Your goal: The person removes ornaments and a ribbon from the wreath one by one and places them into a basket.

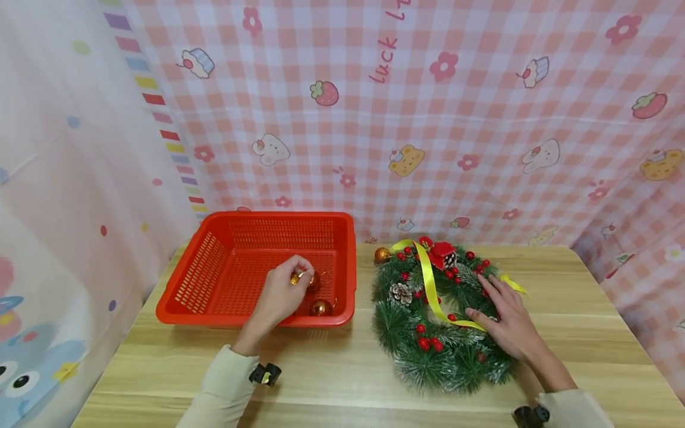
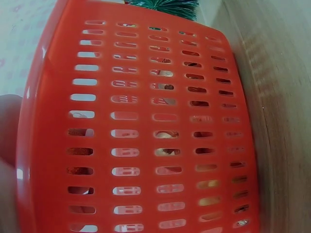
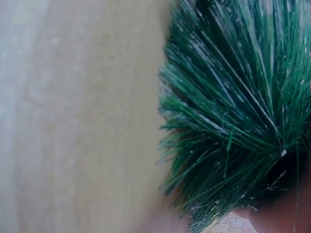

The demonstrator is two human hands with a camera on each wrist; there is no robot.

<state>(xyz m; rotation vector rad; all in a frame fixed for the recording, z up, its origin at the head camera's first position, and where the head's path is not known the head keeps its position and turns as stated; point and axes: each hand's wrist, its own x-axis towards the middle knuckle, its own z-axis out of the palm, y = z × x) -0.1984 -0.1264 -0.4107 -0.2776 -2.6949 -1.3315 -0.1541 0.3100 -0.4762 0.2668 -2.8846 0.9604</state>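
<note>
My left hand [image 1: 283, 288] reaches over the near right part of a red plastic basket [image 1: 182, 279], thumb and fingers pinched together at a small gold bauble [image 1: 295, 278]. Part of that bauble is hidden by the fingers. Right beside the fingertips is a darker copper-coloured bauble [image 1: 314, 282], and another shiny bauble [image 1: 321, 307] lies at the basket's near right corner. My right hand [image 1: 508, 315] rests with spread fingers on the right side of a green Christmas wreath [image 1: 398, 327], which carries red berries, pinecones and a red flower. A yellow ribbon [image 1: 428, 273] runs across the wreath.
An orange-gold bauble [image 1: 382, 255] sits at the wreath's upper left edge. Basket and wreath stand side by side on a wooden table [image 1: 342, 380]. Behind them hangs a pink checked curtain [image 1: 364, 137]; a pale curtain [image 1: 80, 178] hangs at the left.
</note>
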